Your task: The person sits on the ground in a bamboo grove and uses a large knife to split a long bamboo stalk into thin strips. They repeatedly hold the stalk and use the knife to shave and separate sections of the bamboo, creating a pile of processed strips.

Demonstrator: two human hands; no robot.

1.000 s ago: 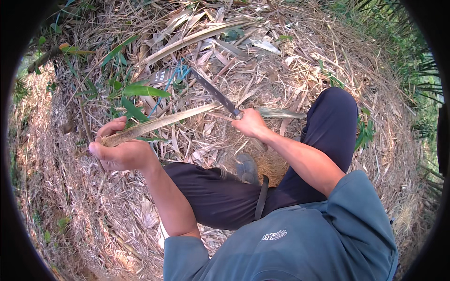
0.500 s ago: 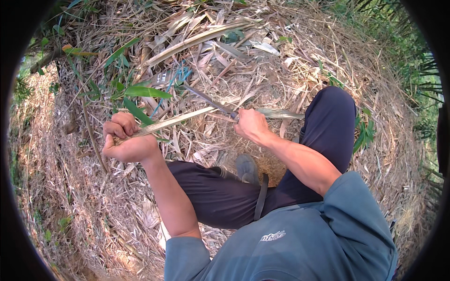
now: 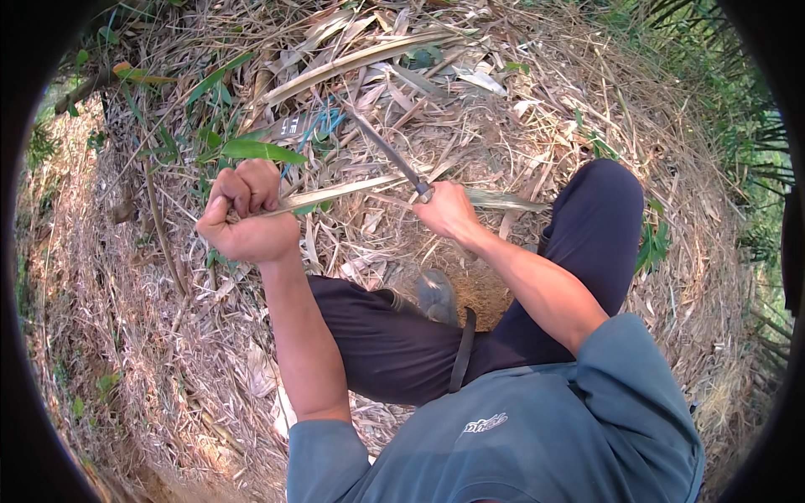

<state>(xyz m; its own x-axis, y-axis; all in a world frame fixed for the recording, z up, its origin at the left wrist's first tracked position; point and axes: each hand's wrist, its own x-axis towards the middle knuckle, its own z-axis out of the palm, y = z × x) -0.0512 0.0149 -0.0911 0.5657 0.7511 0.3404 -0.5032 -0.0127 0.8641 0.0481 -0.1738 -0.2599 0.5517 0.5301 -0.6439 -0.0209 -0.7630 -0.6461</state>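
My left hand (image 3: 253, 214) is closed in a fist around one end of a pale, dry split strip (image 3: 340, 191), likely bamboo. The strip slants up to the right, toward the blade. Gripped in my right hand (image 3: 449, 210) is a long narrow knife (image 3: 386, 149), its dark blade pointing up and left. The blade's base crosses close to the strip's far end; I cannot tell whether they touch. Beyond my right hand a greyish flat strip (image 3: 507, 200) reaches toward my right knee; whether it is the same piece is hidden.
Dry leaves and stalks litter the ground. A dark printed packet (image 3: 289, 127) and blue cord (image 3: 325, 123) lie past my left hand, beside green leaves (image 3: 264, 151). A long split stalk (image 3: 356, 60) lies farther off. My bent right knee (image 3: 599, 201) stands near the right hand.
My left hand has risen and moved right, the strip with it. The knife has swung so its tip points more steeply away from me; my right hand has shifted only slightly.
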